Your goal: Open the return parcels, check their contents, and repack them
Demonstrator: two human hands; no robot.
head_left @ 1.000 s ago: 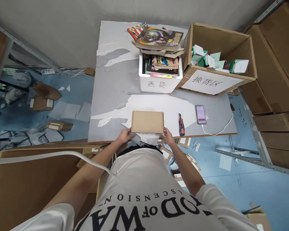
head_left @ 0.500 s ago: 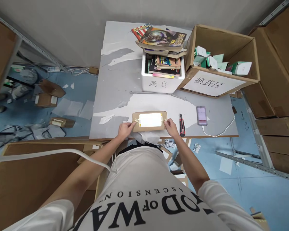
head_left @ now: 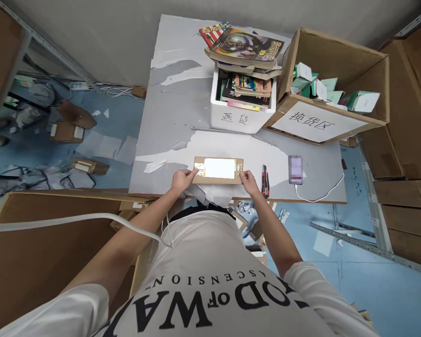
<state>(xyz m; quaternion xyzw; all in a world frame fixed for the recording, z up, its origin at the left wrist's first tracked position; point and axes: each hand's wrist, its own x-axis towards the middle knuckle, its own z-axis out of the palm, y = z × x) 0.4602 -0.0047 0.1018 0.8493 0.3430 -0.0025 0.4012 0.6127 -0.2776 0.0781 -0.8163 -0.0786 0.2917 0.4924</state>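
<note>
Head view: pinching short ends of flat brown cardboard box (head_left: 219,169), left of slim red-and-black cutter (head_left: 265,182), with left hand (head_left: 183,180) and right hand (head_left: 249,181); likely light, stiff, best held there.

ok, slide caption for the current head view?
Left hand and right hand grip opposite ends of a labelled cardboard box, a red-and-black utility knife to its right.

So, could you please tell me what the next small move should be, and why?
Probably move the right hand from the labelled box to the utility knife: tape shows at both ends, the left hand also holds the box, and the knife lies nearby.
</note>
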